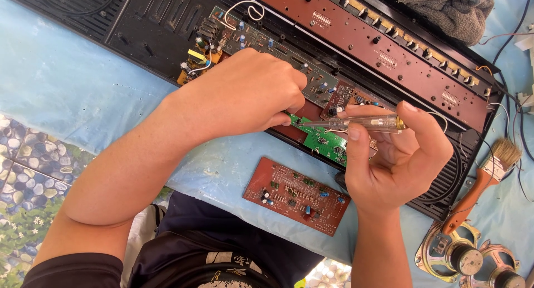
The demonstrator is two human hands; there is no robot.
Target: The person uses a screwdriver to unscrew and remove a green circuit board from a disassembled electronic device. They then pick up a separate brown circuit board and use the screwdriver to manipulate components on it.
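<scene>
My right hand (397, 154) grips a clear-handled screwdriver (364, 122) held level, its tip pointing left toward a small green circuit board (325, 141). My left hand (250, 93) is curled over the opened black keyboard case (150, 21), its fingertips pinching at the left end of the green board, right by the screwdriver tip. A long green-brown circuit board (267, 43) lies in the case behind my left hand. A long reddish-brown board (384, 48) runs along the far side of the case.
A loose reddish-brown circuit board (296, 196) lies on the light blue cloth (67, 76) near me. A paintbrush with an orange handle (481, 182) and two loudspeakers (464, 257) sit at the right. A grey rag (448, 7) lies at the top right beside loose wires.
</scene>
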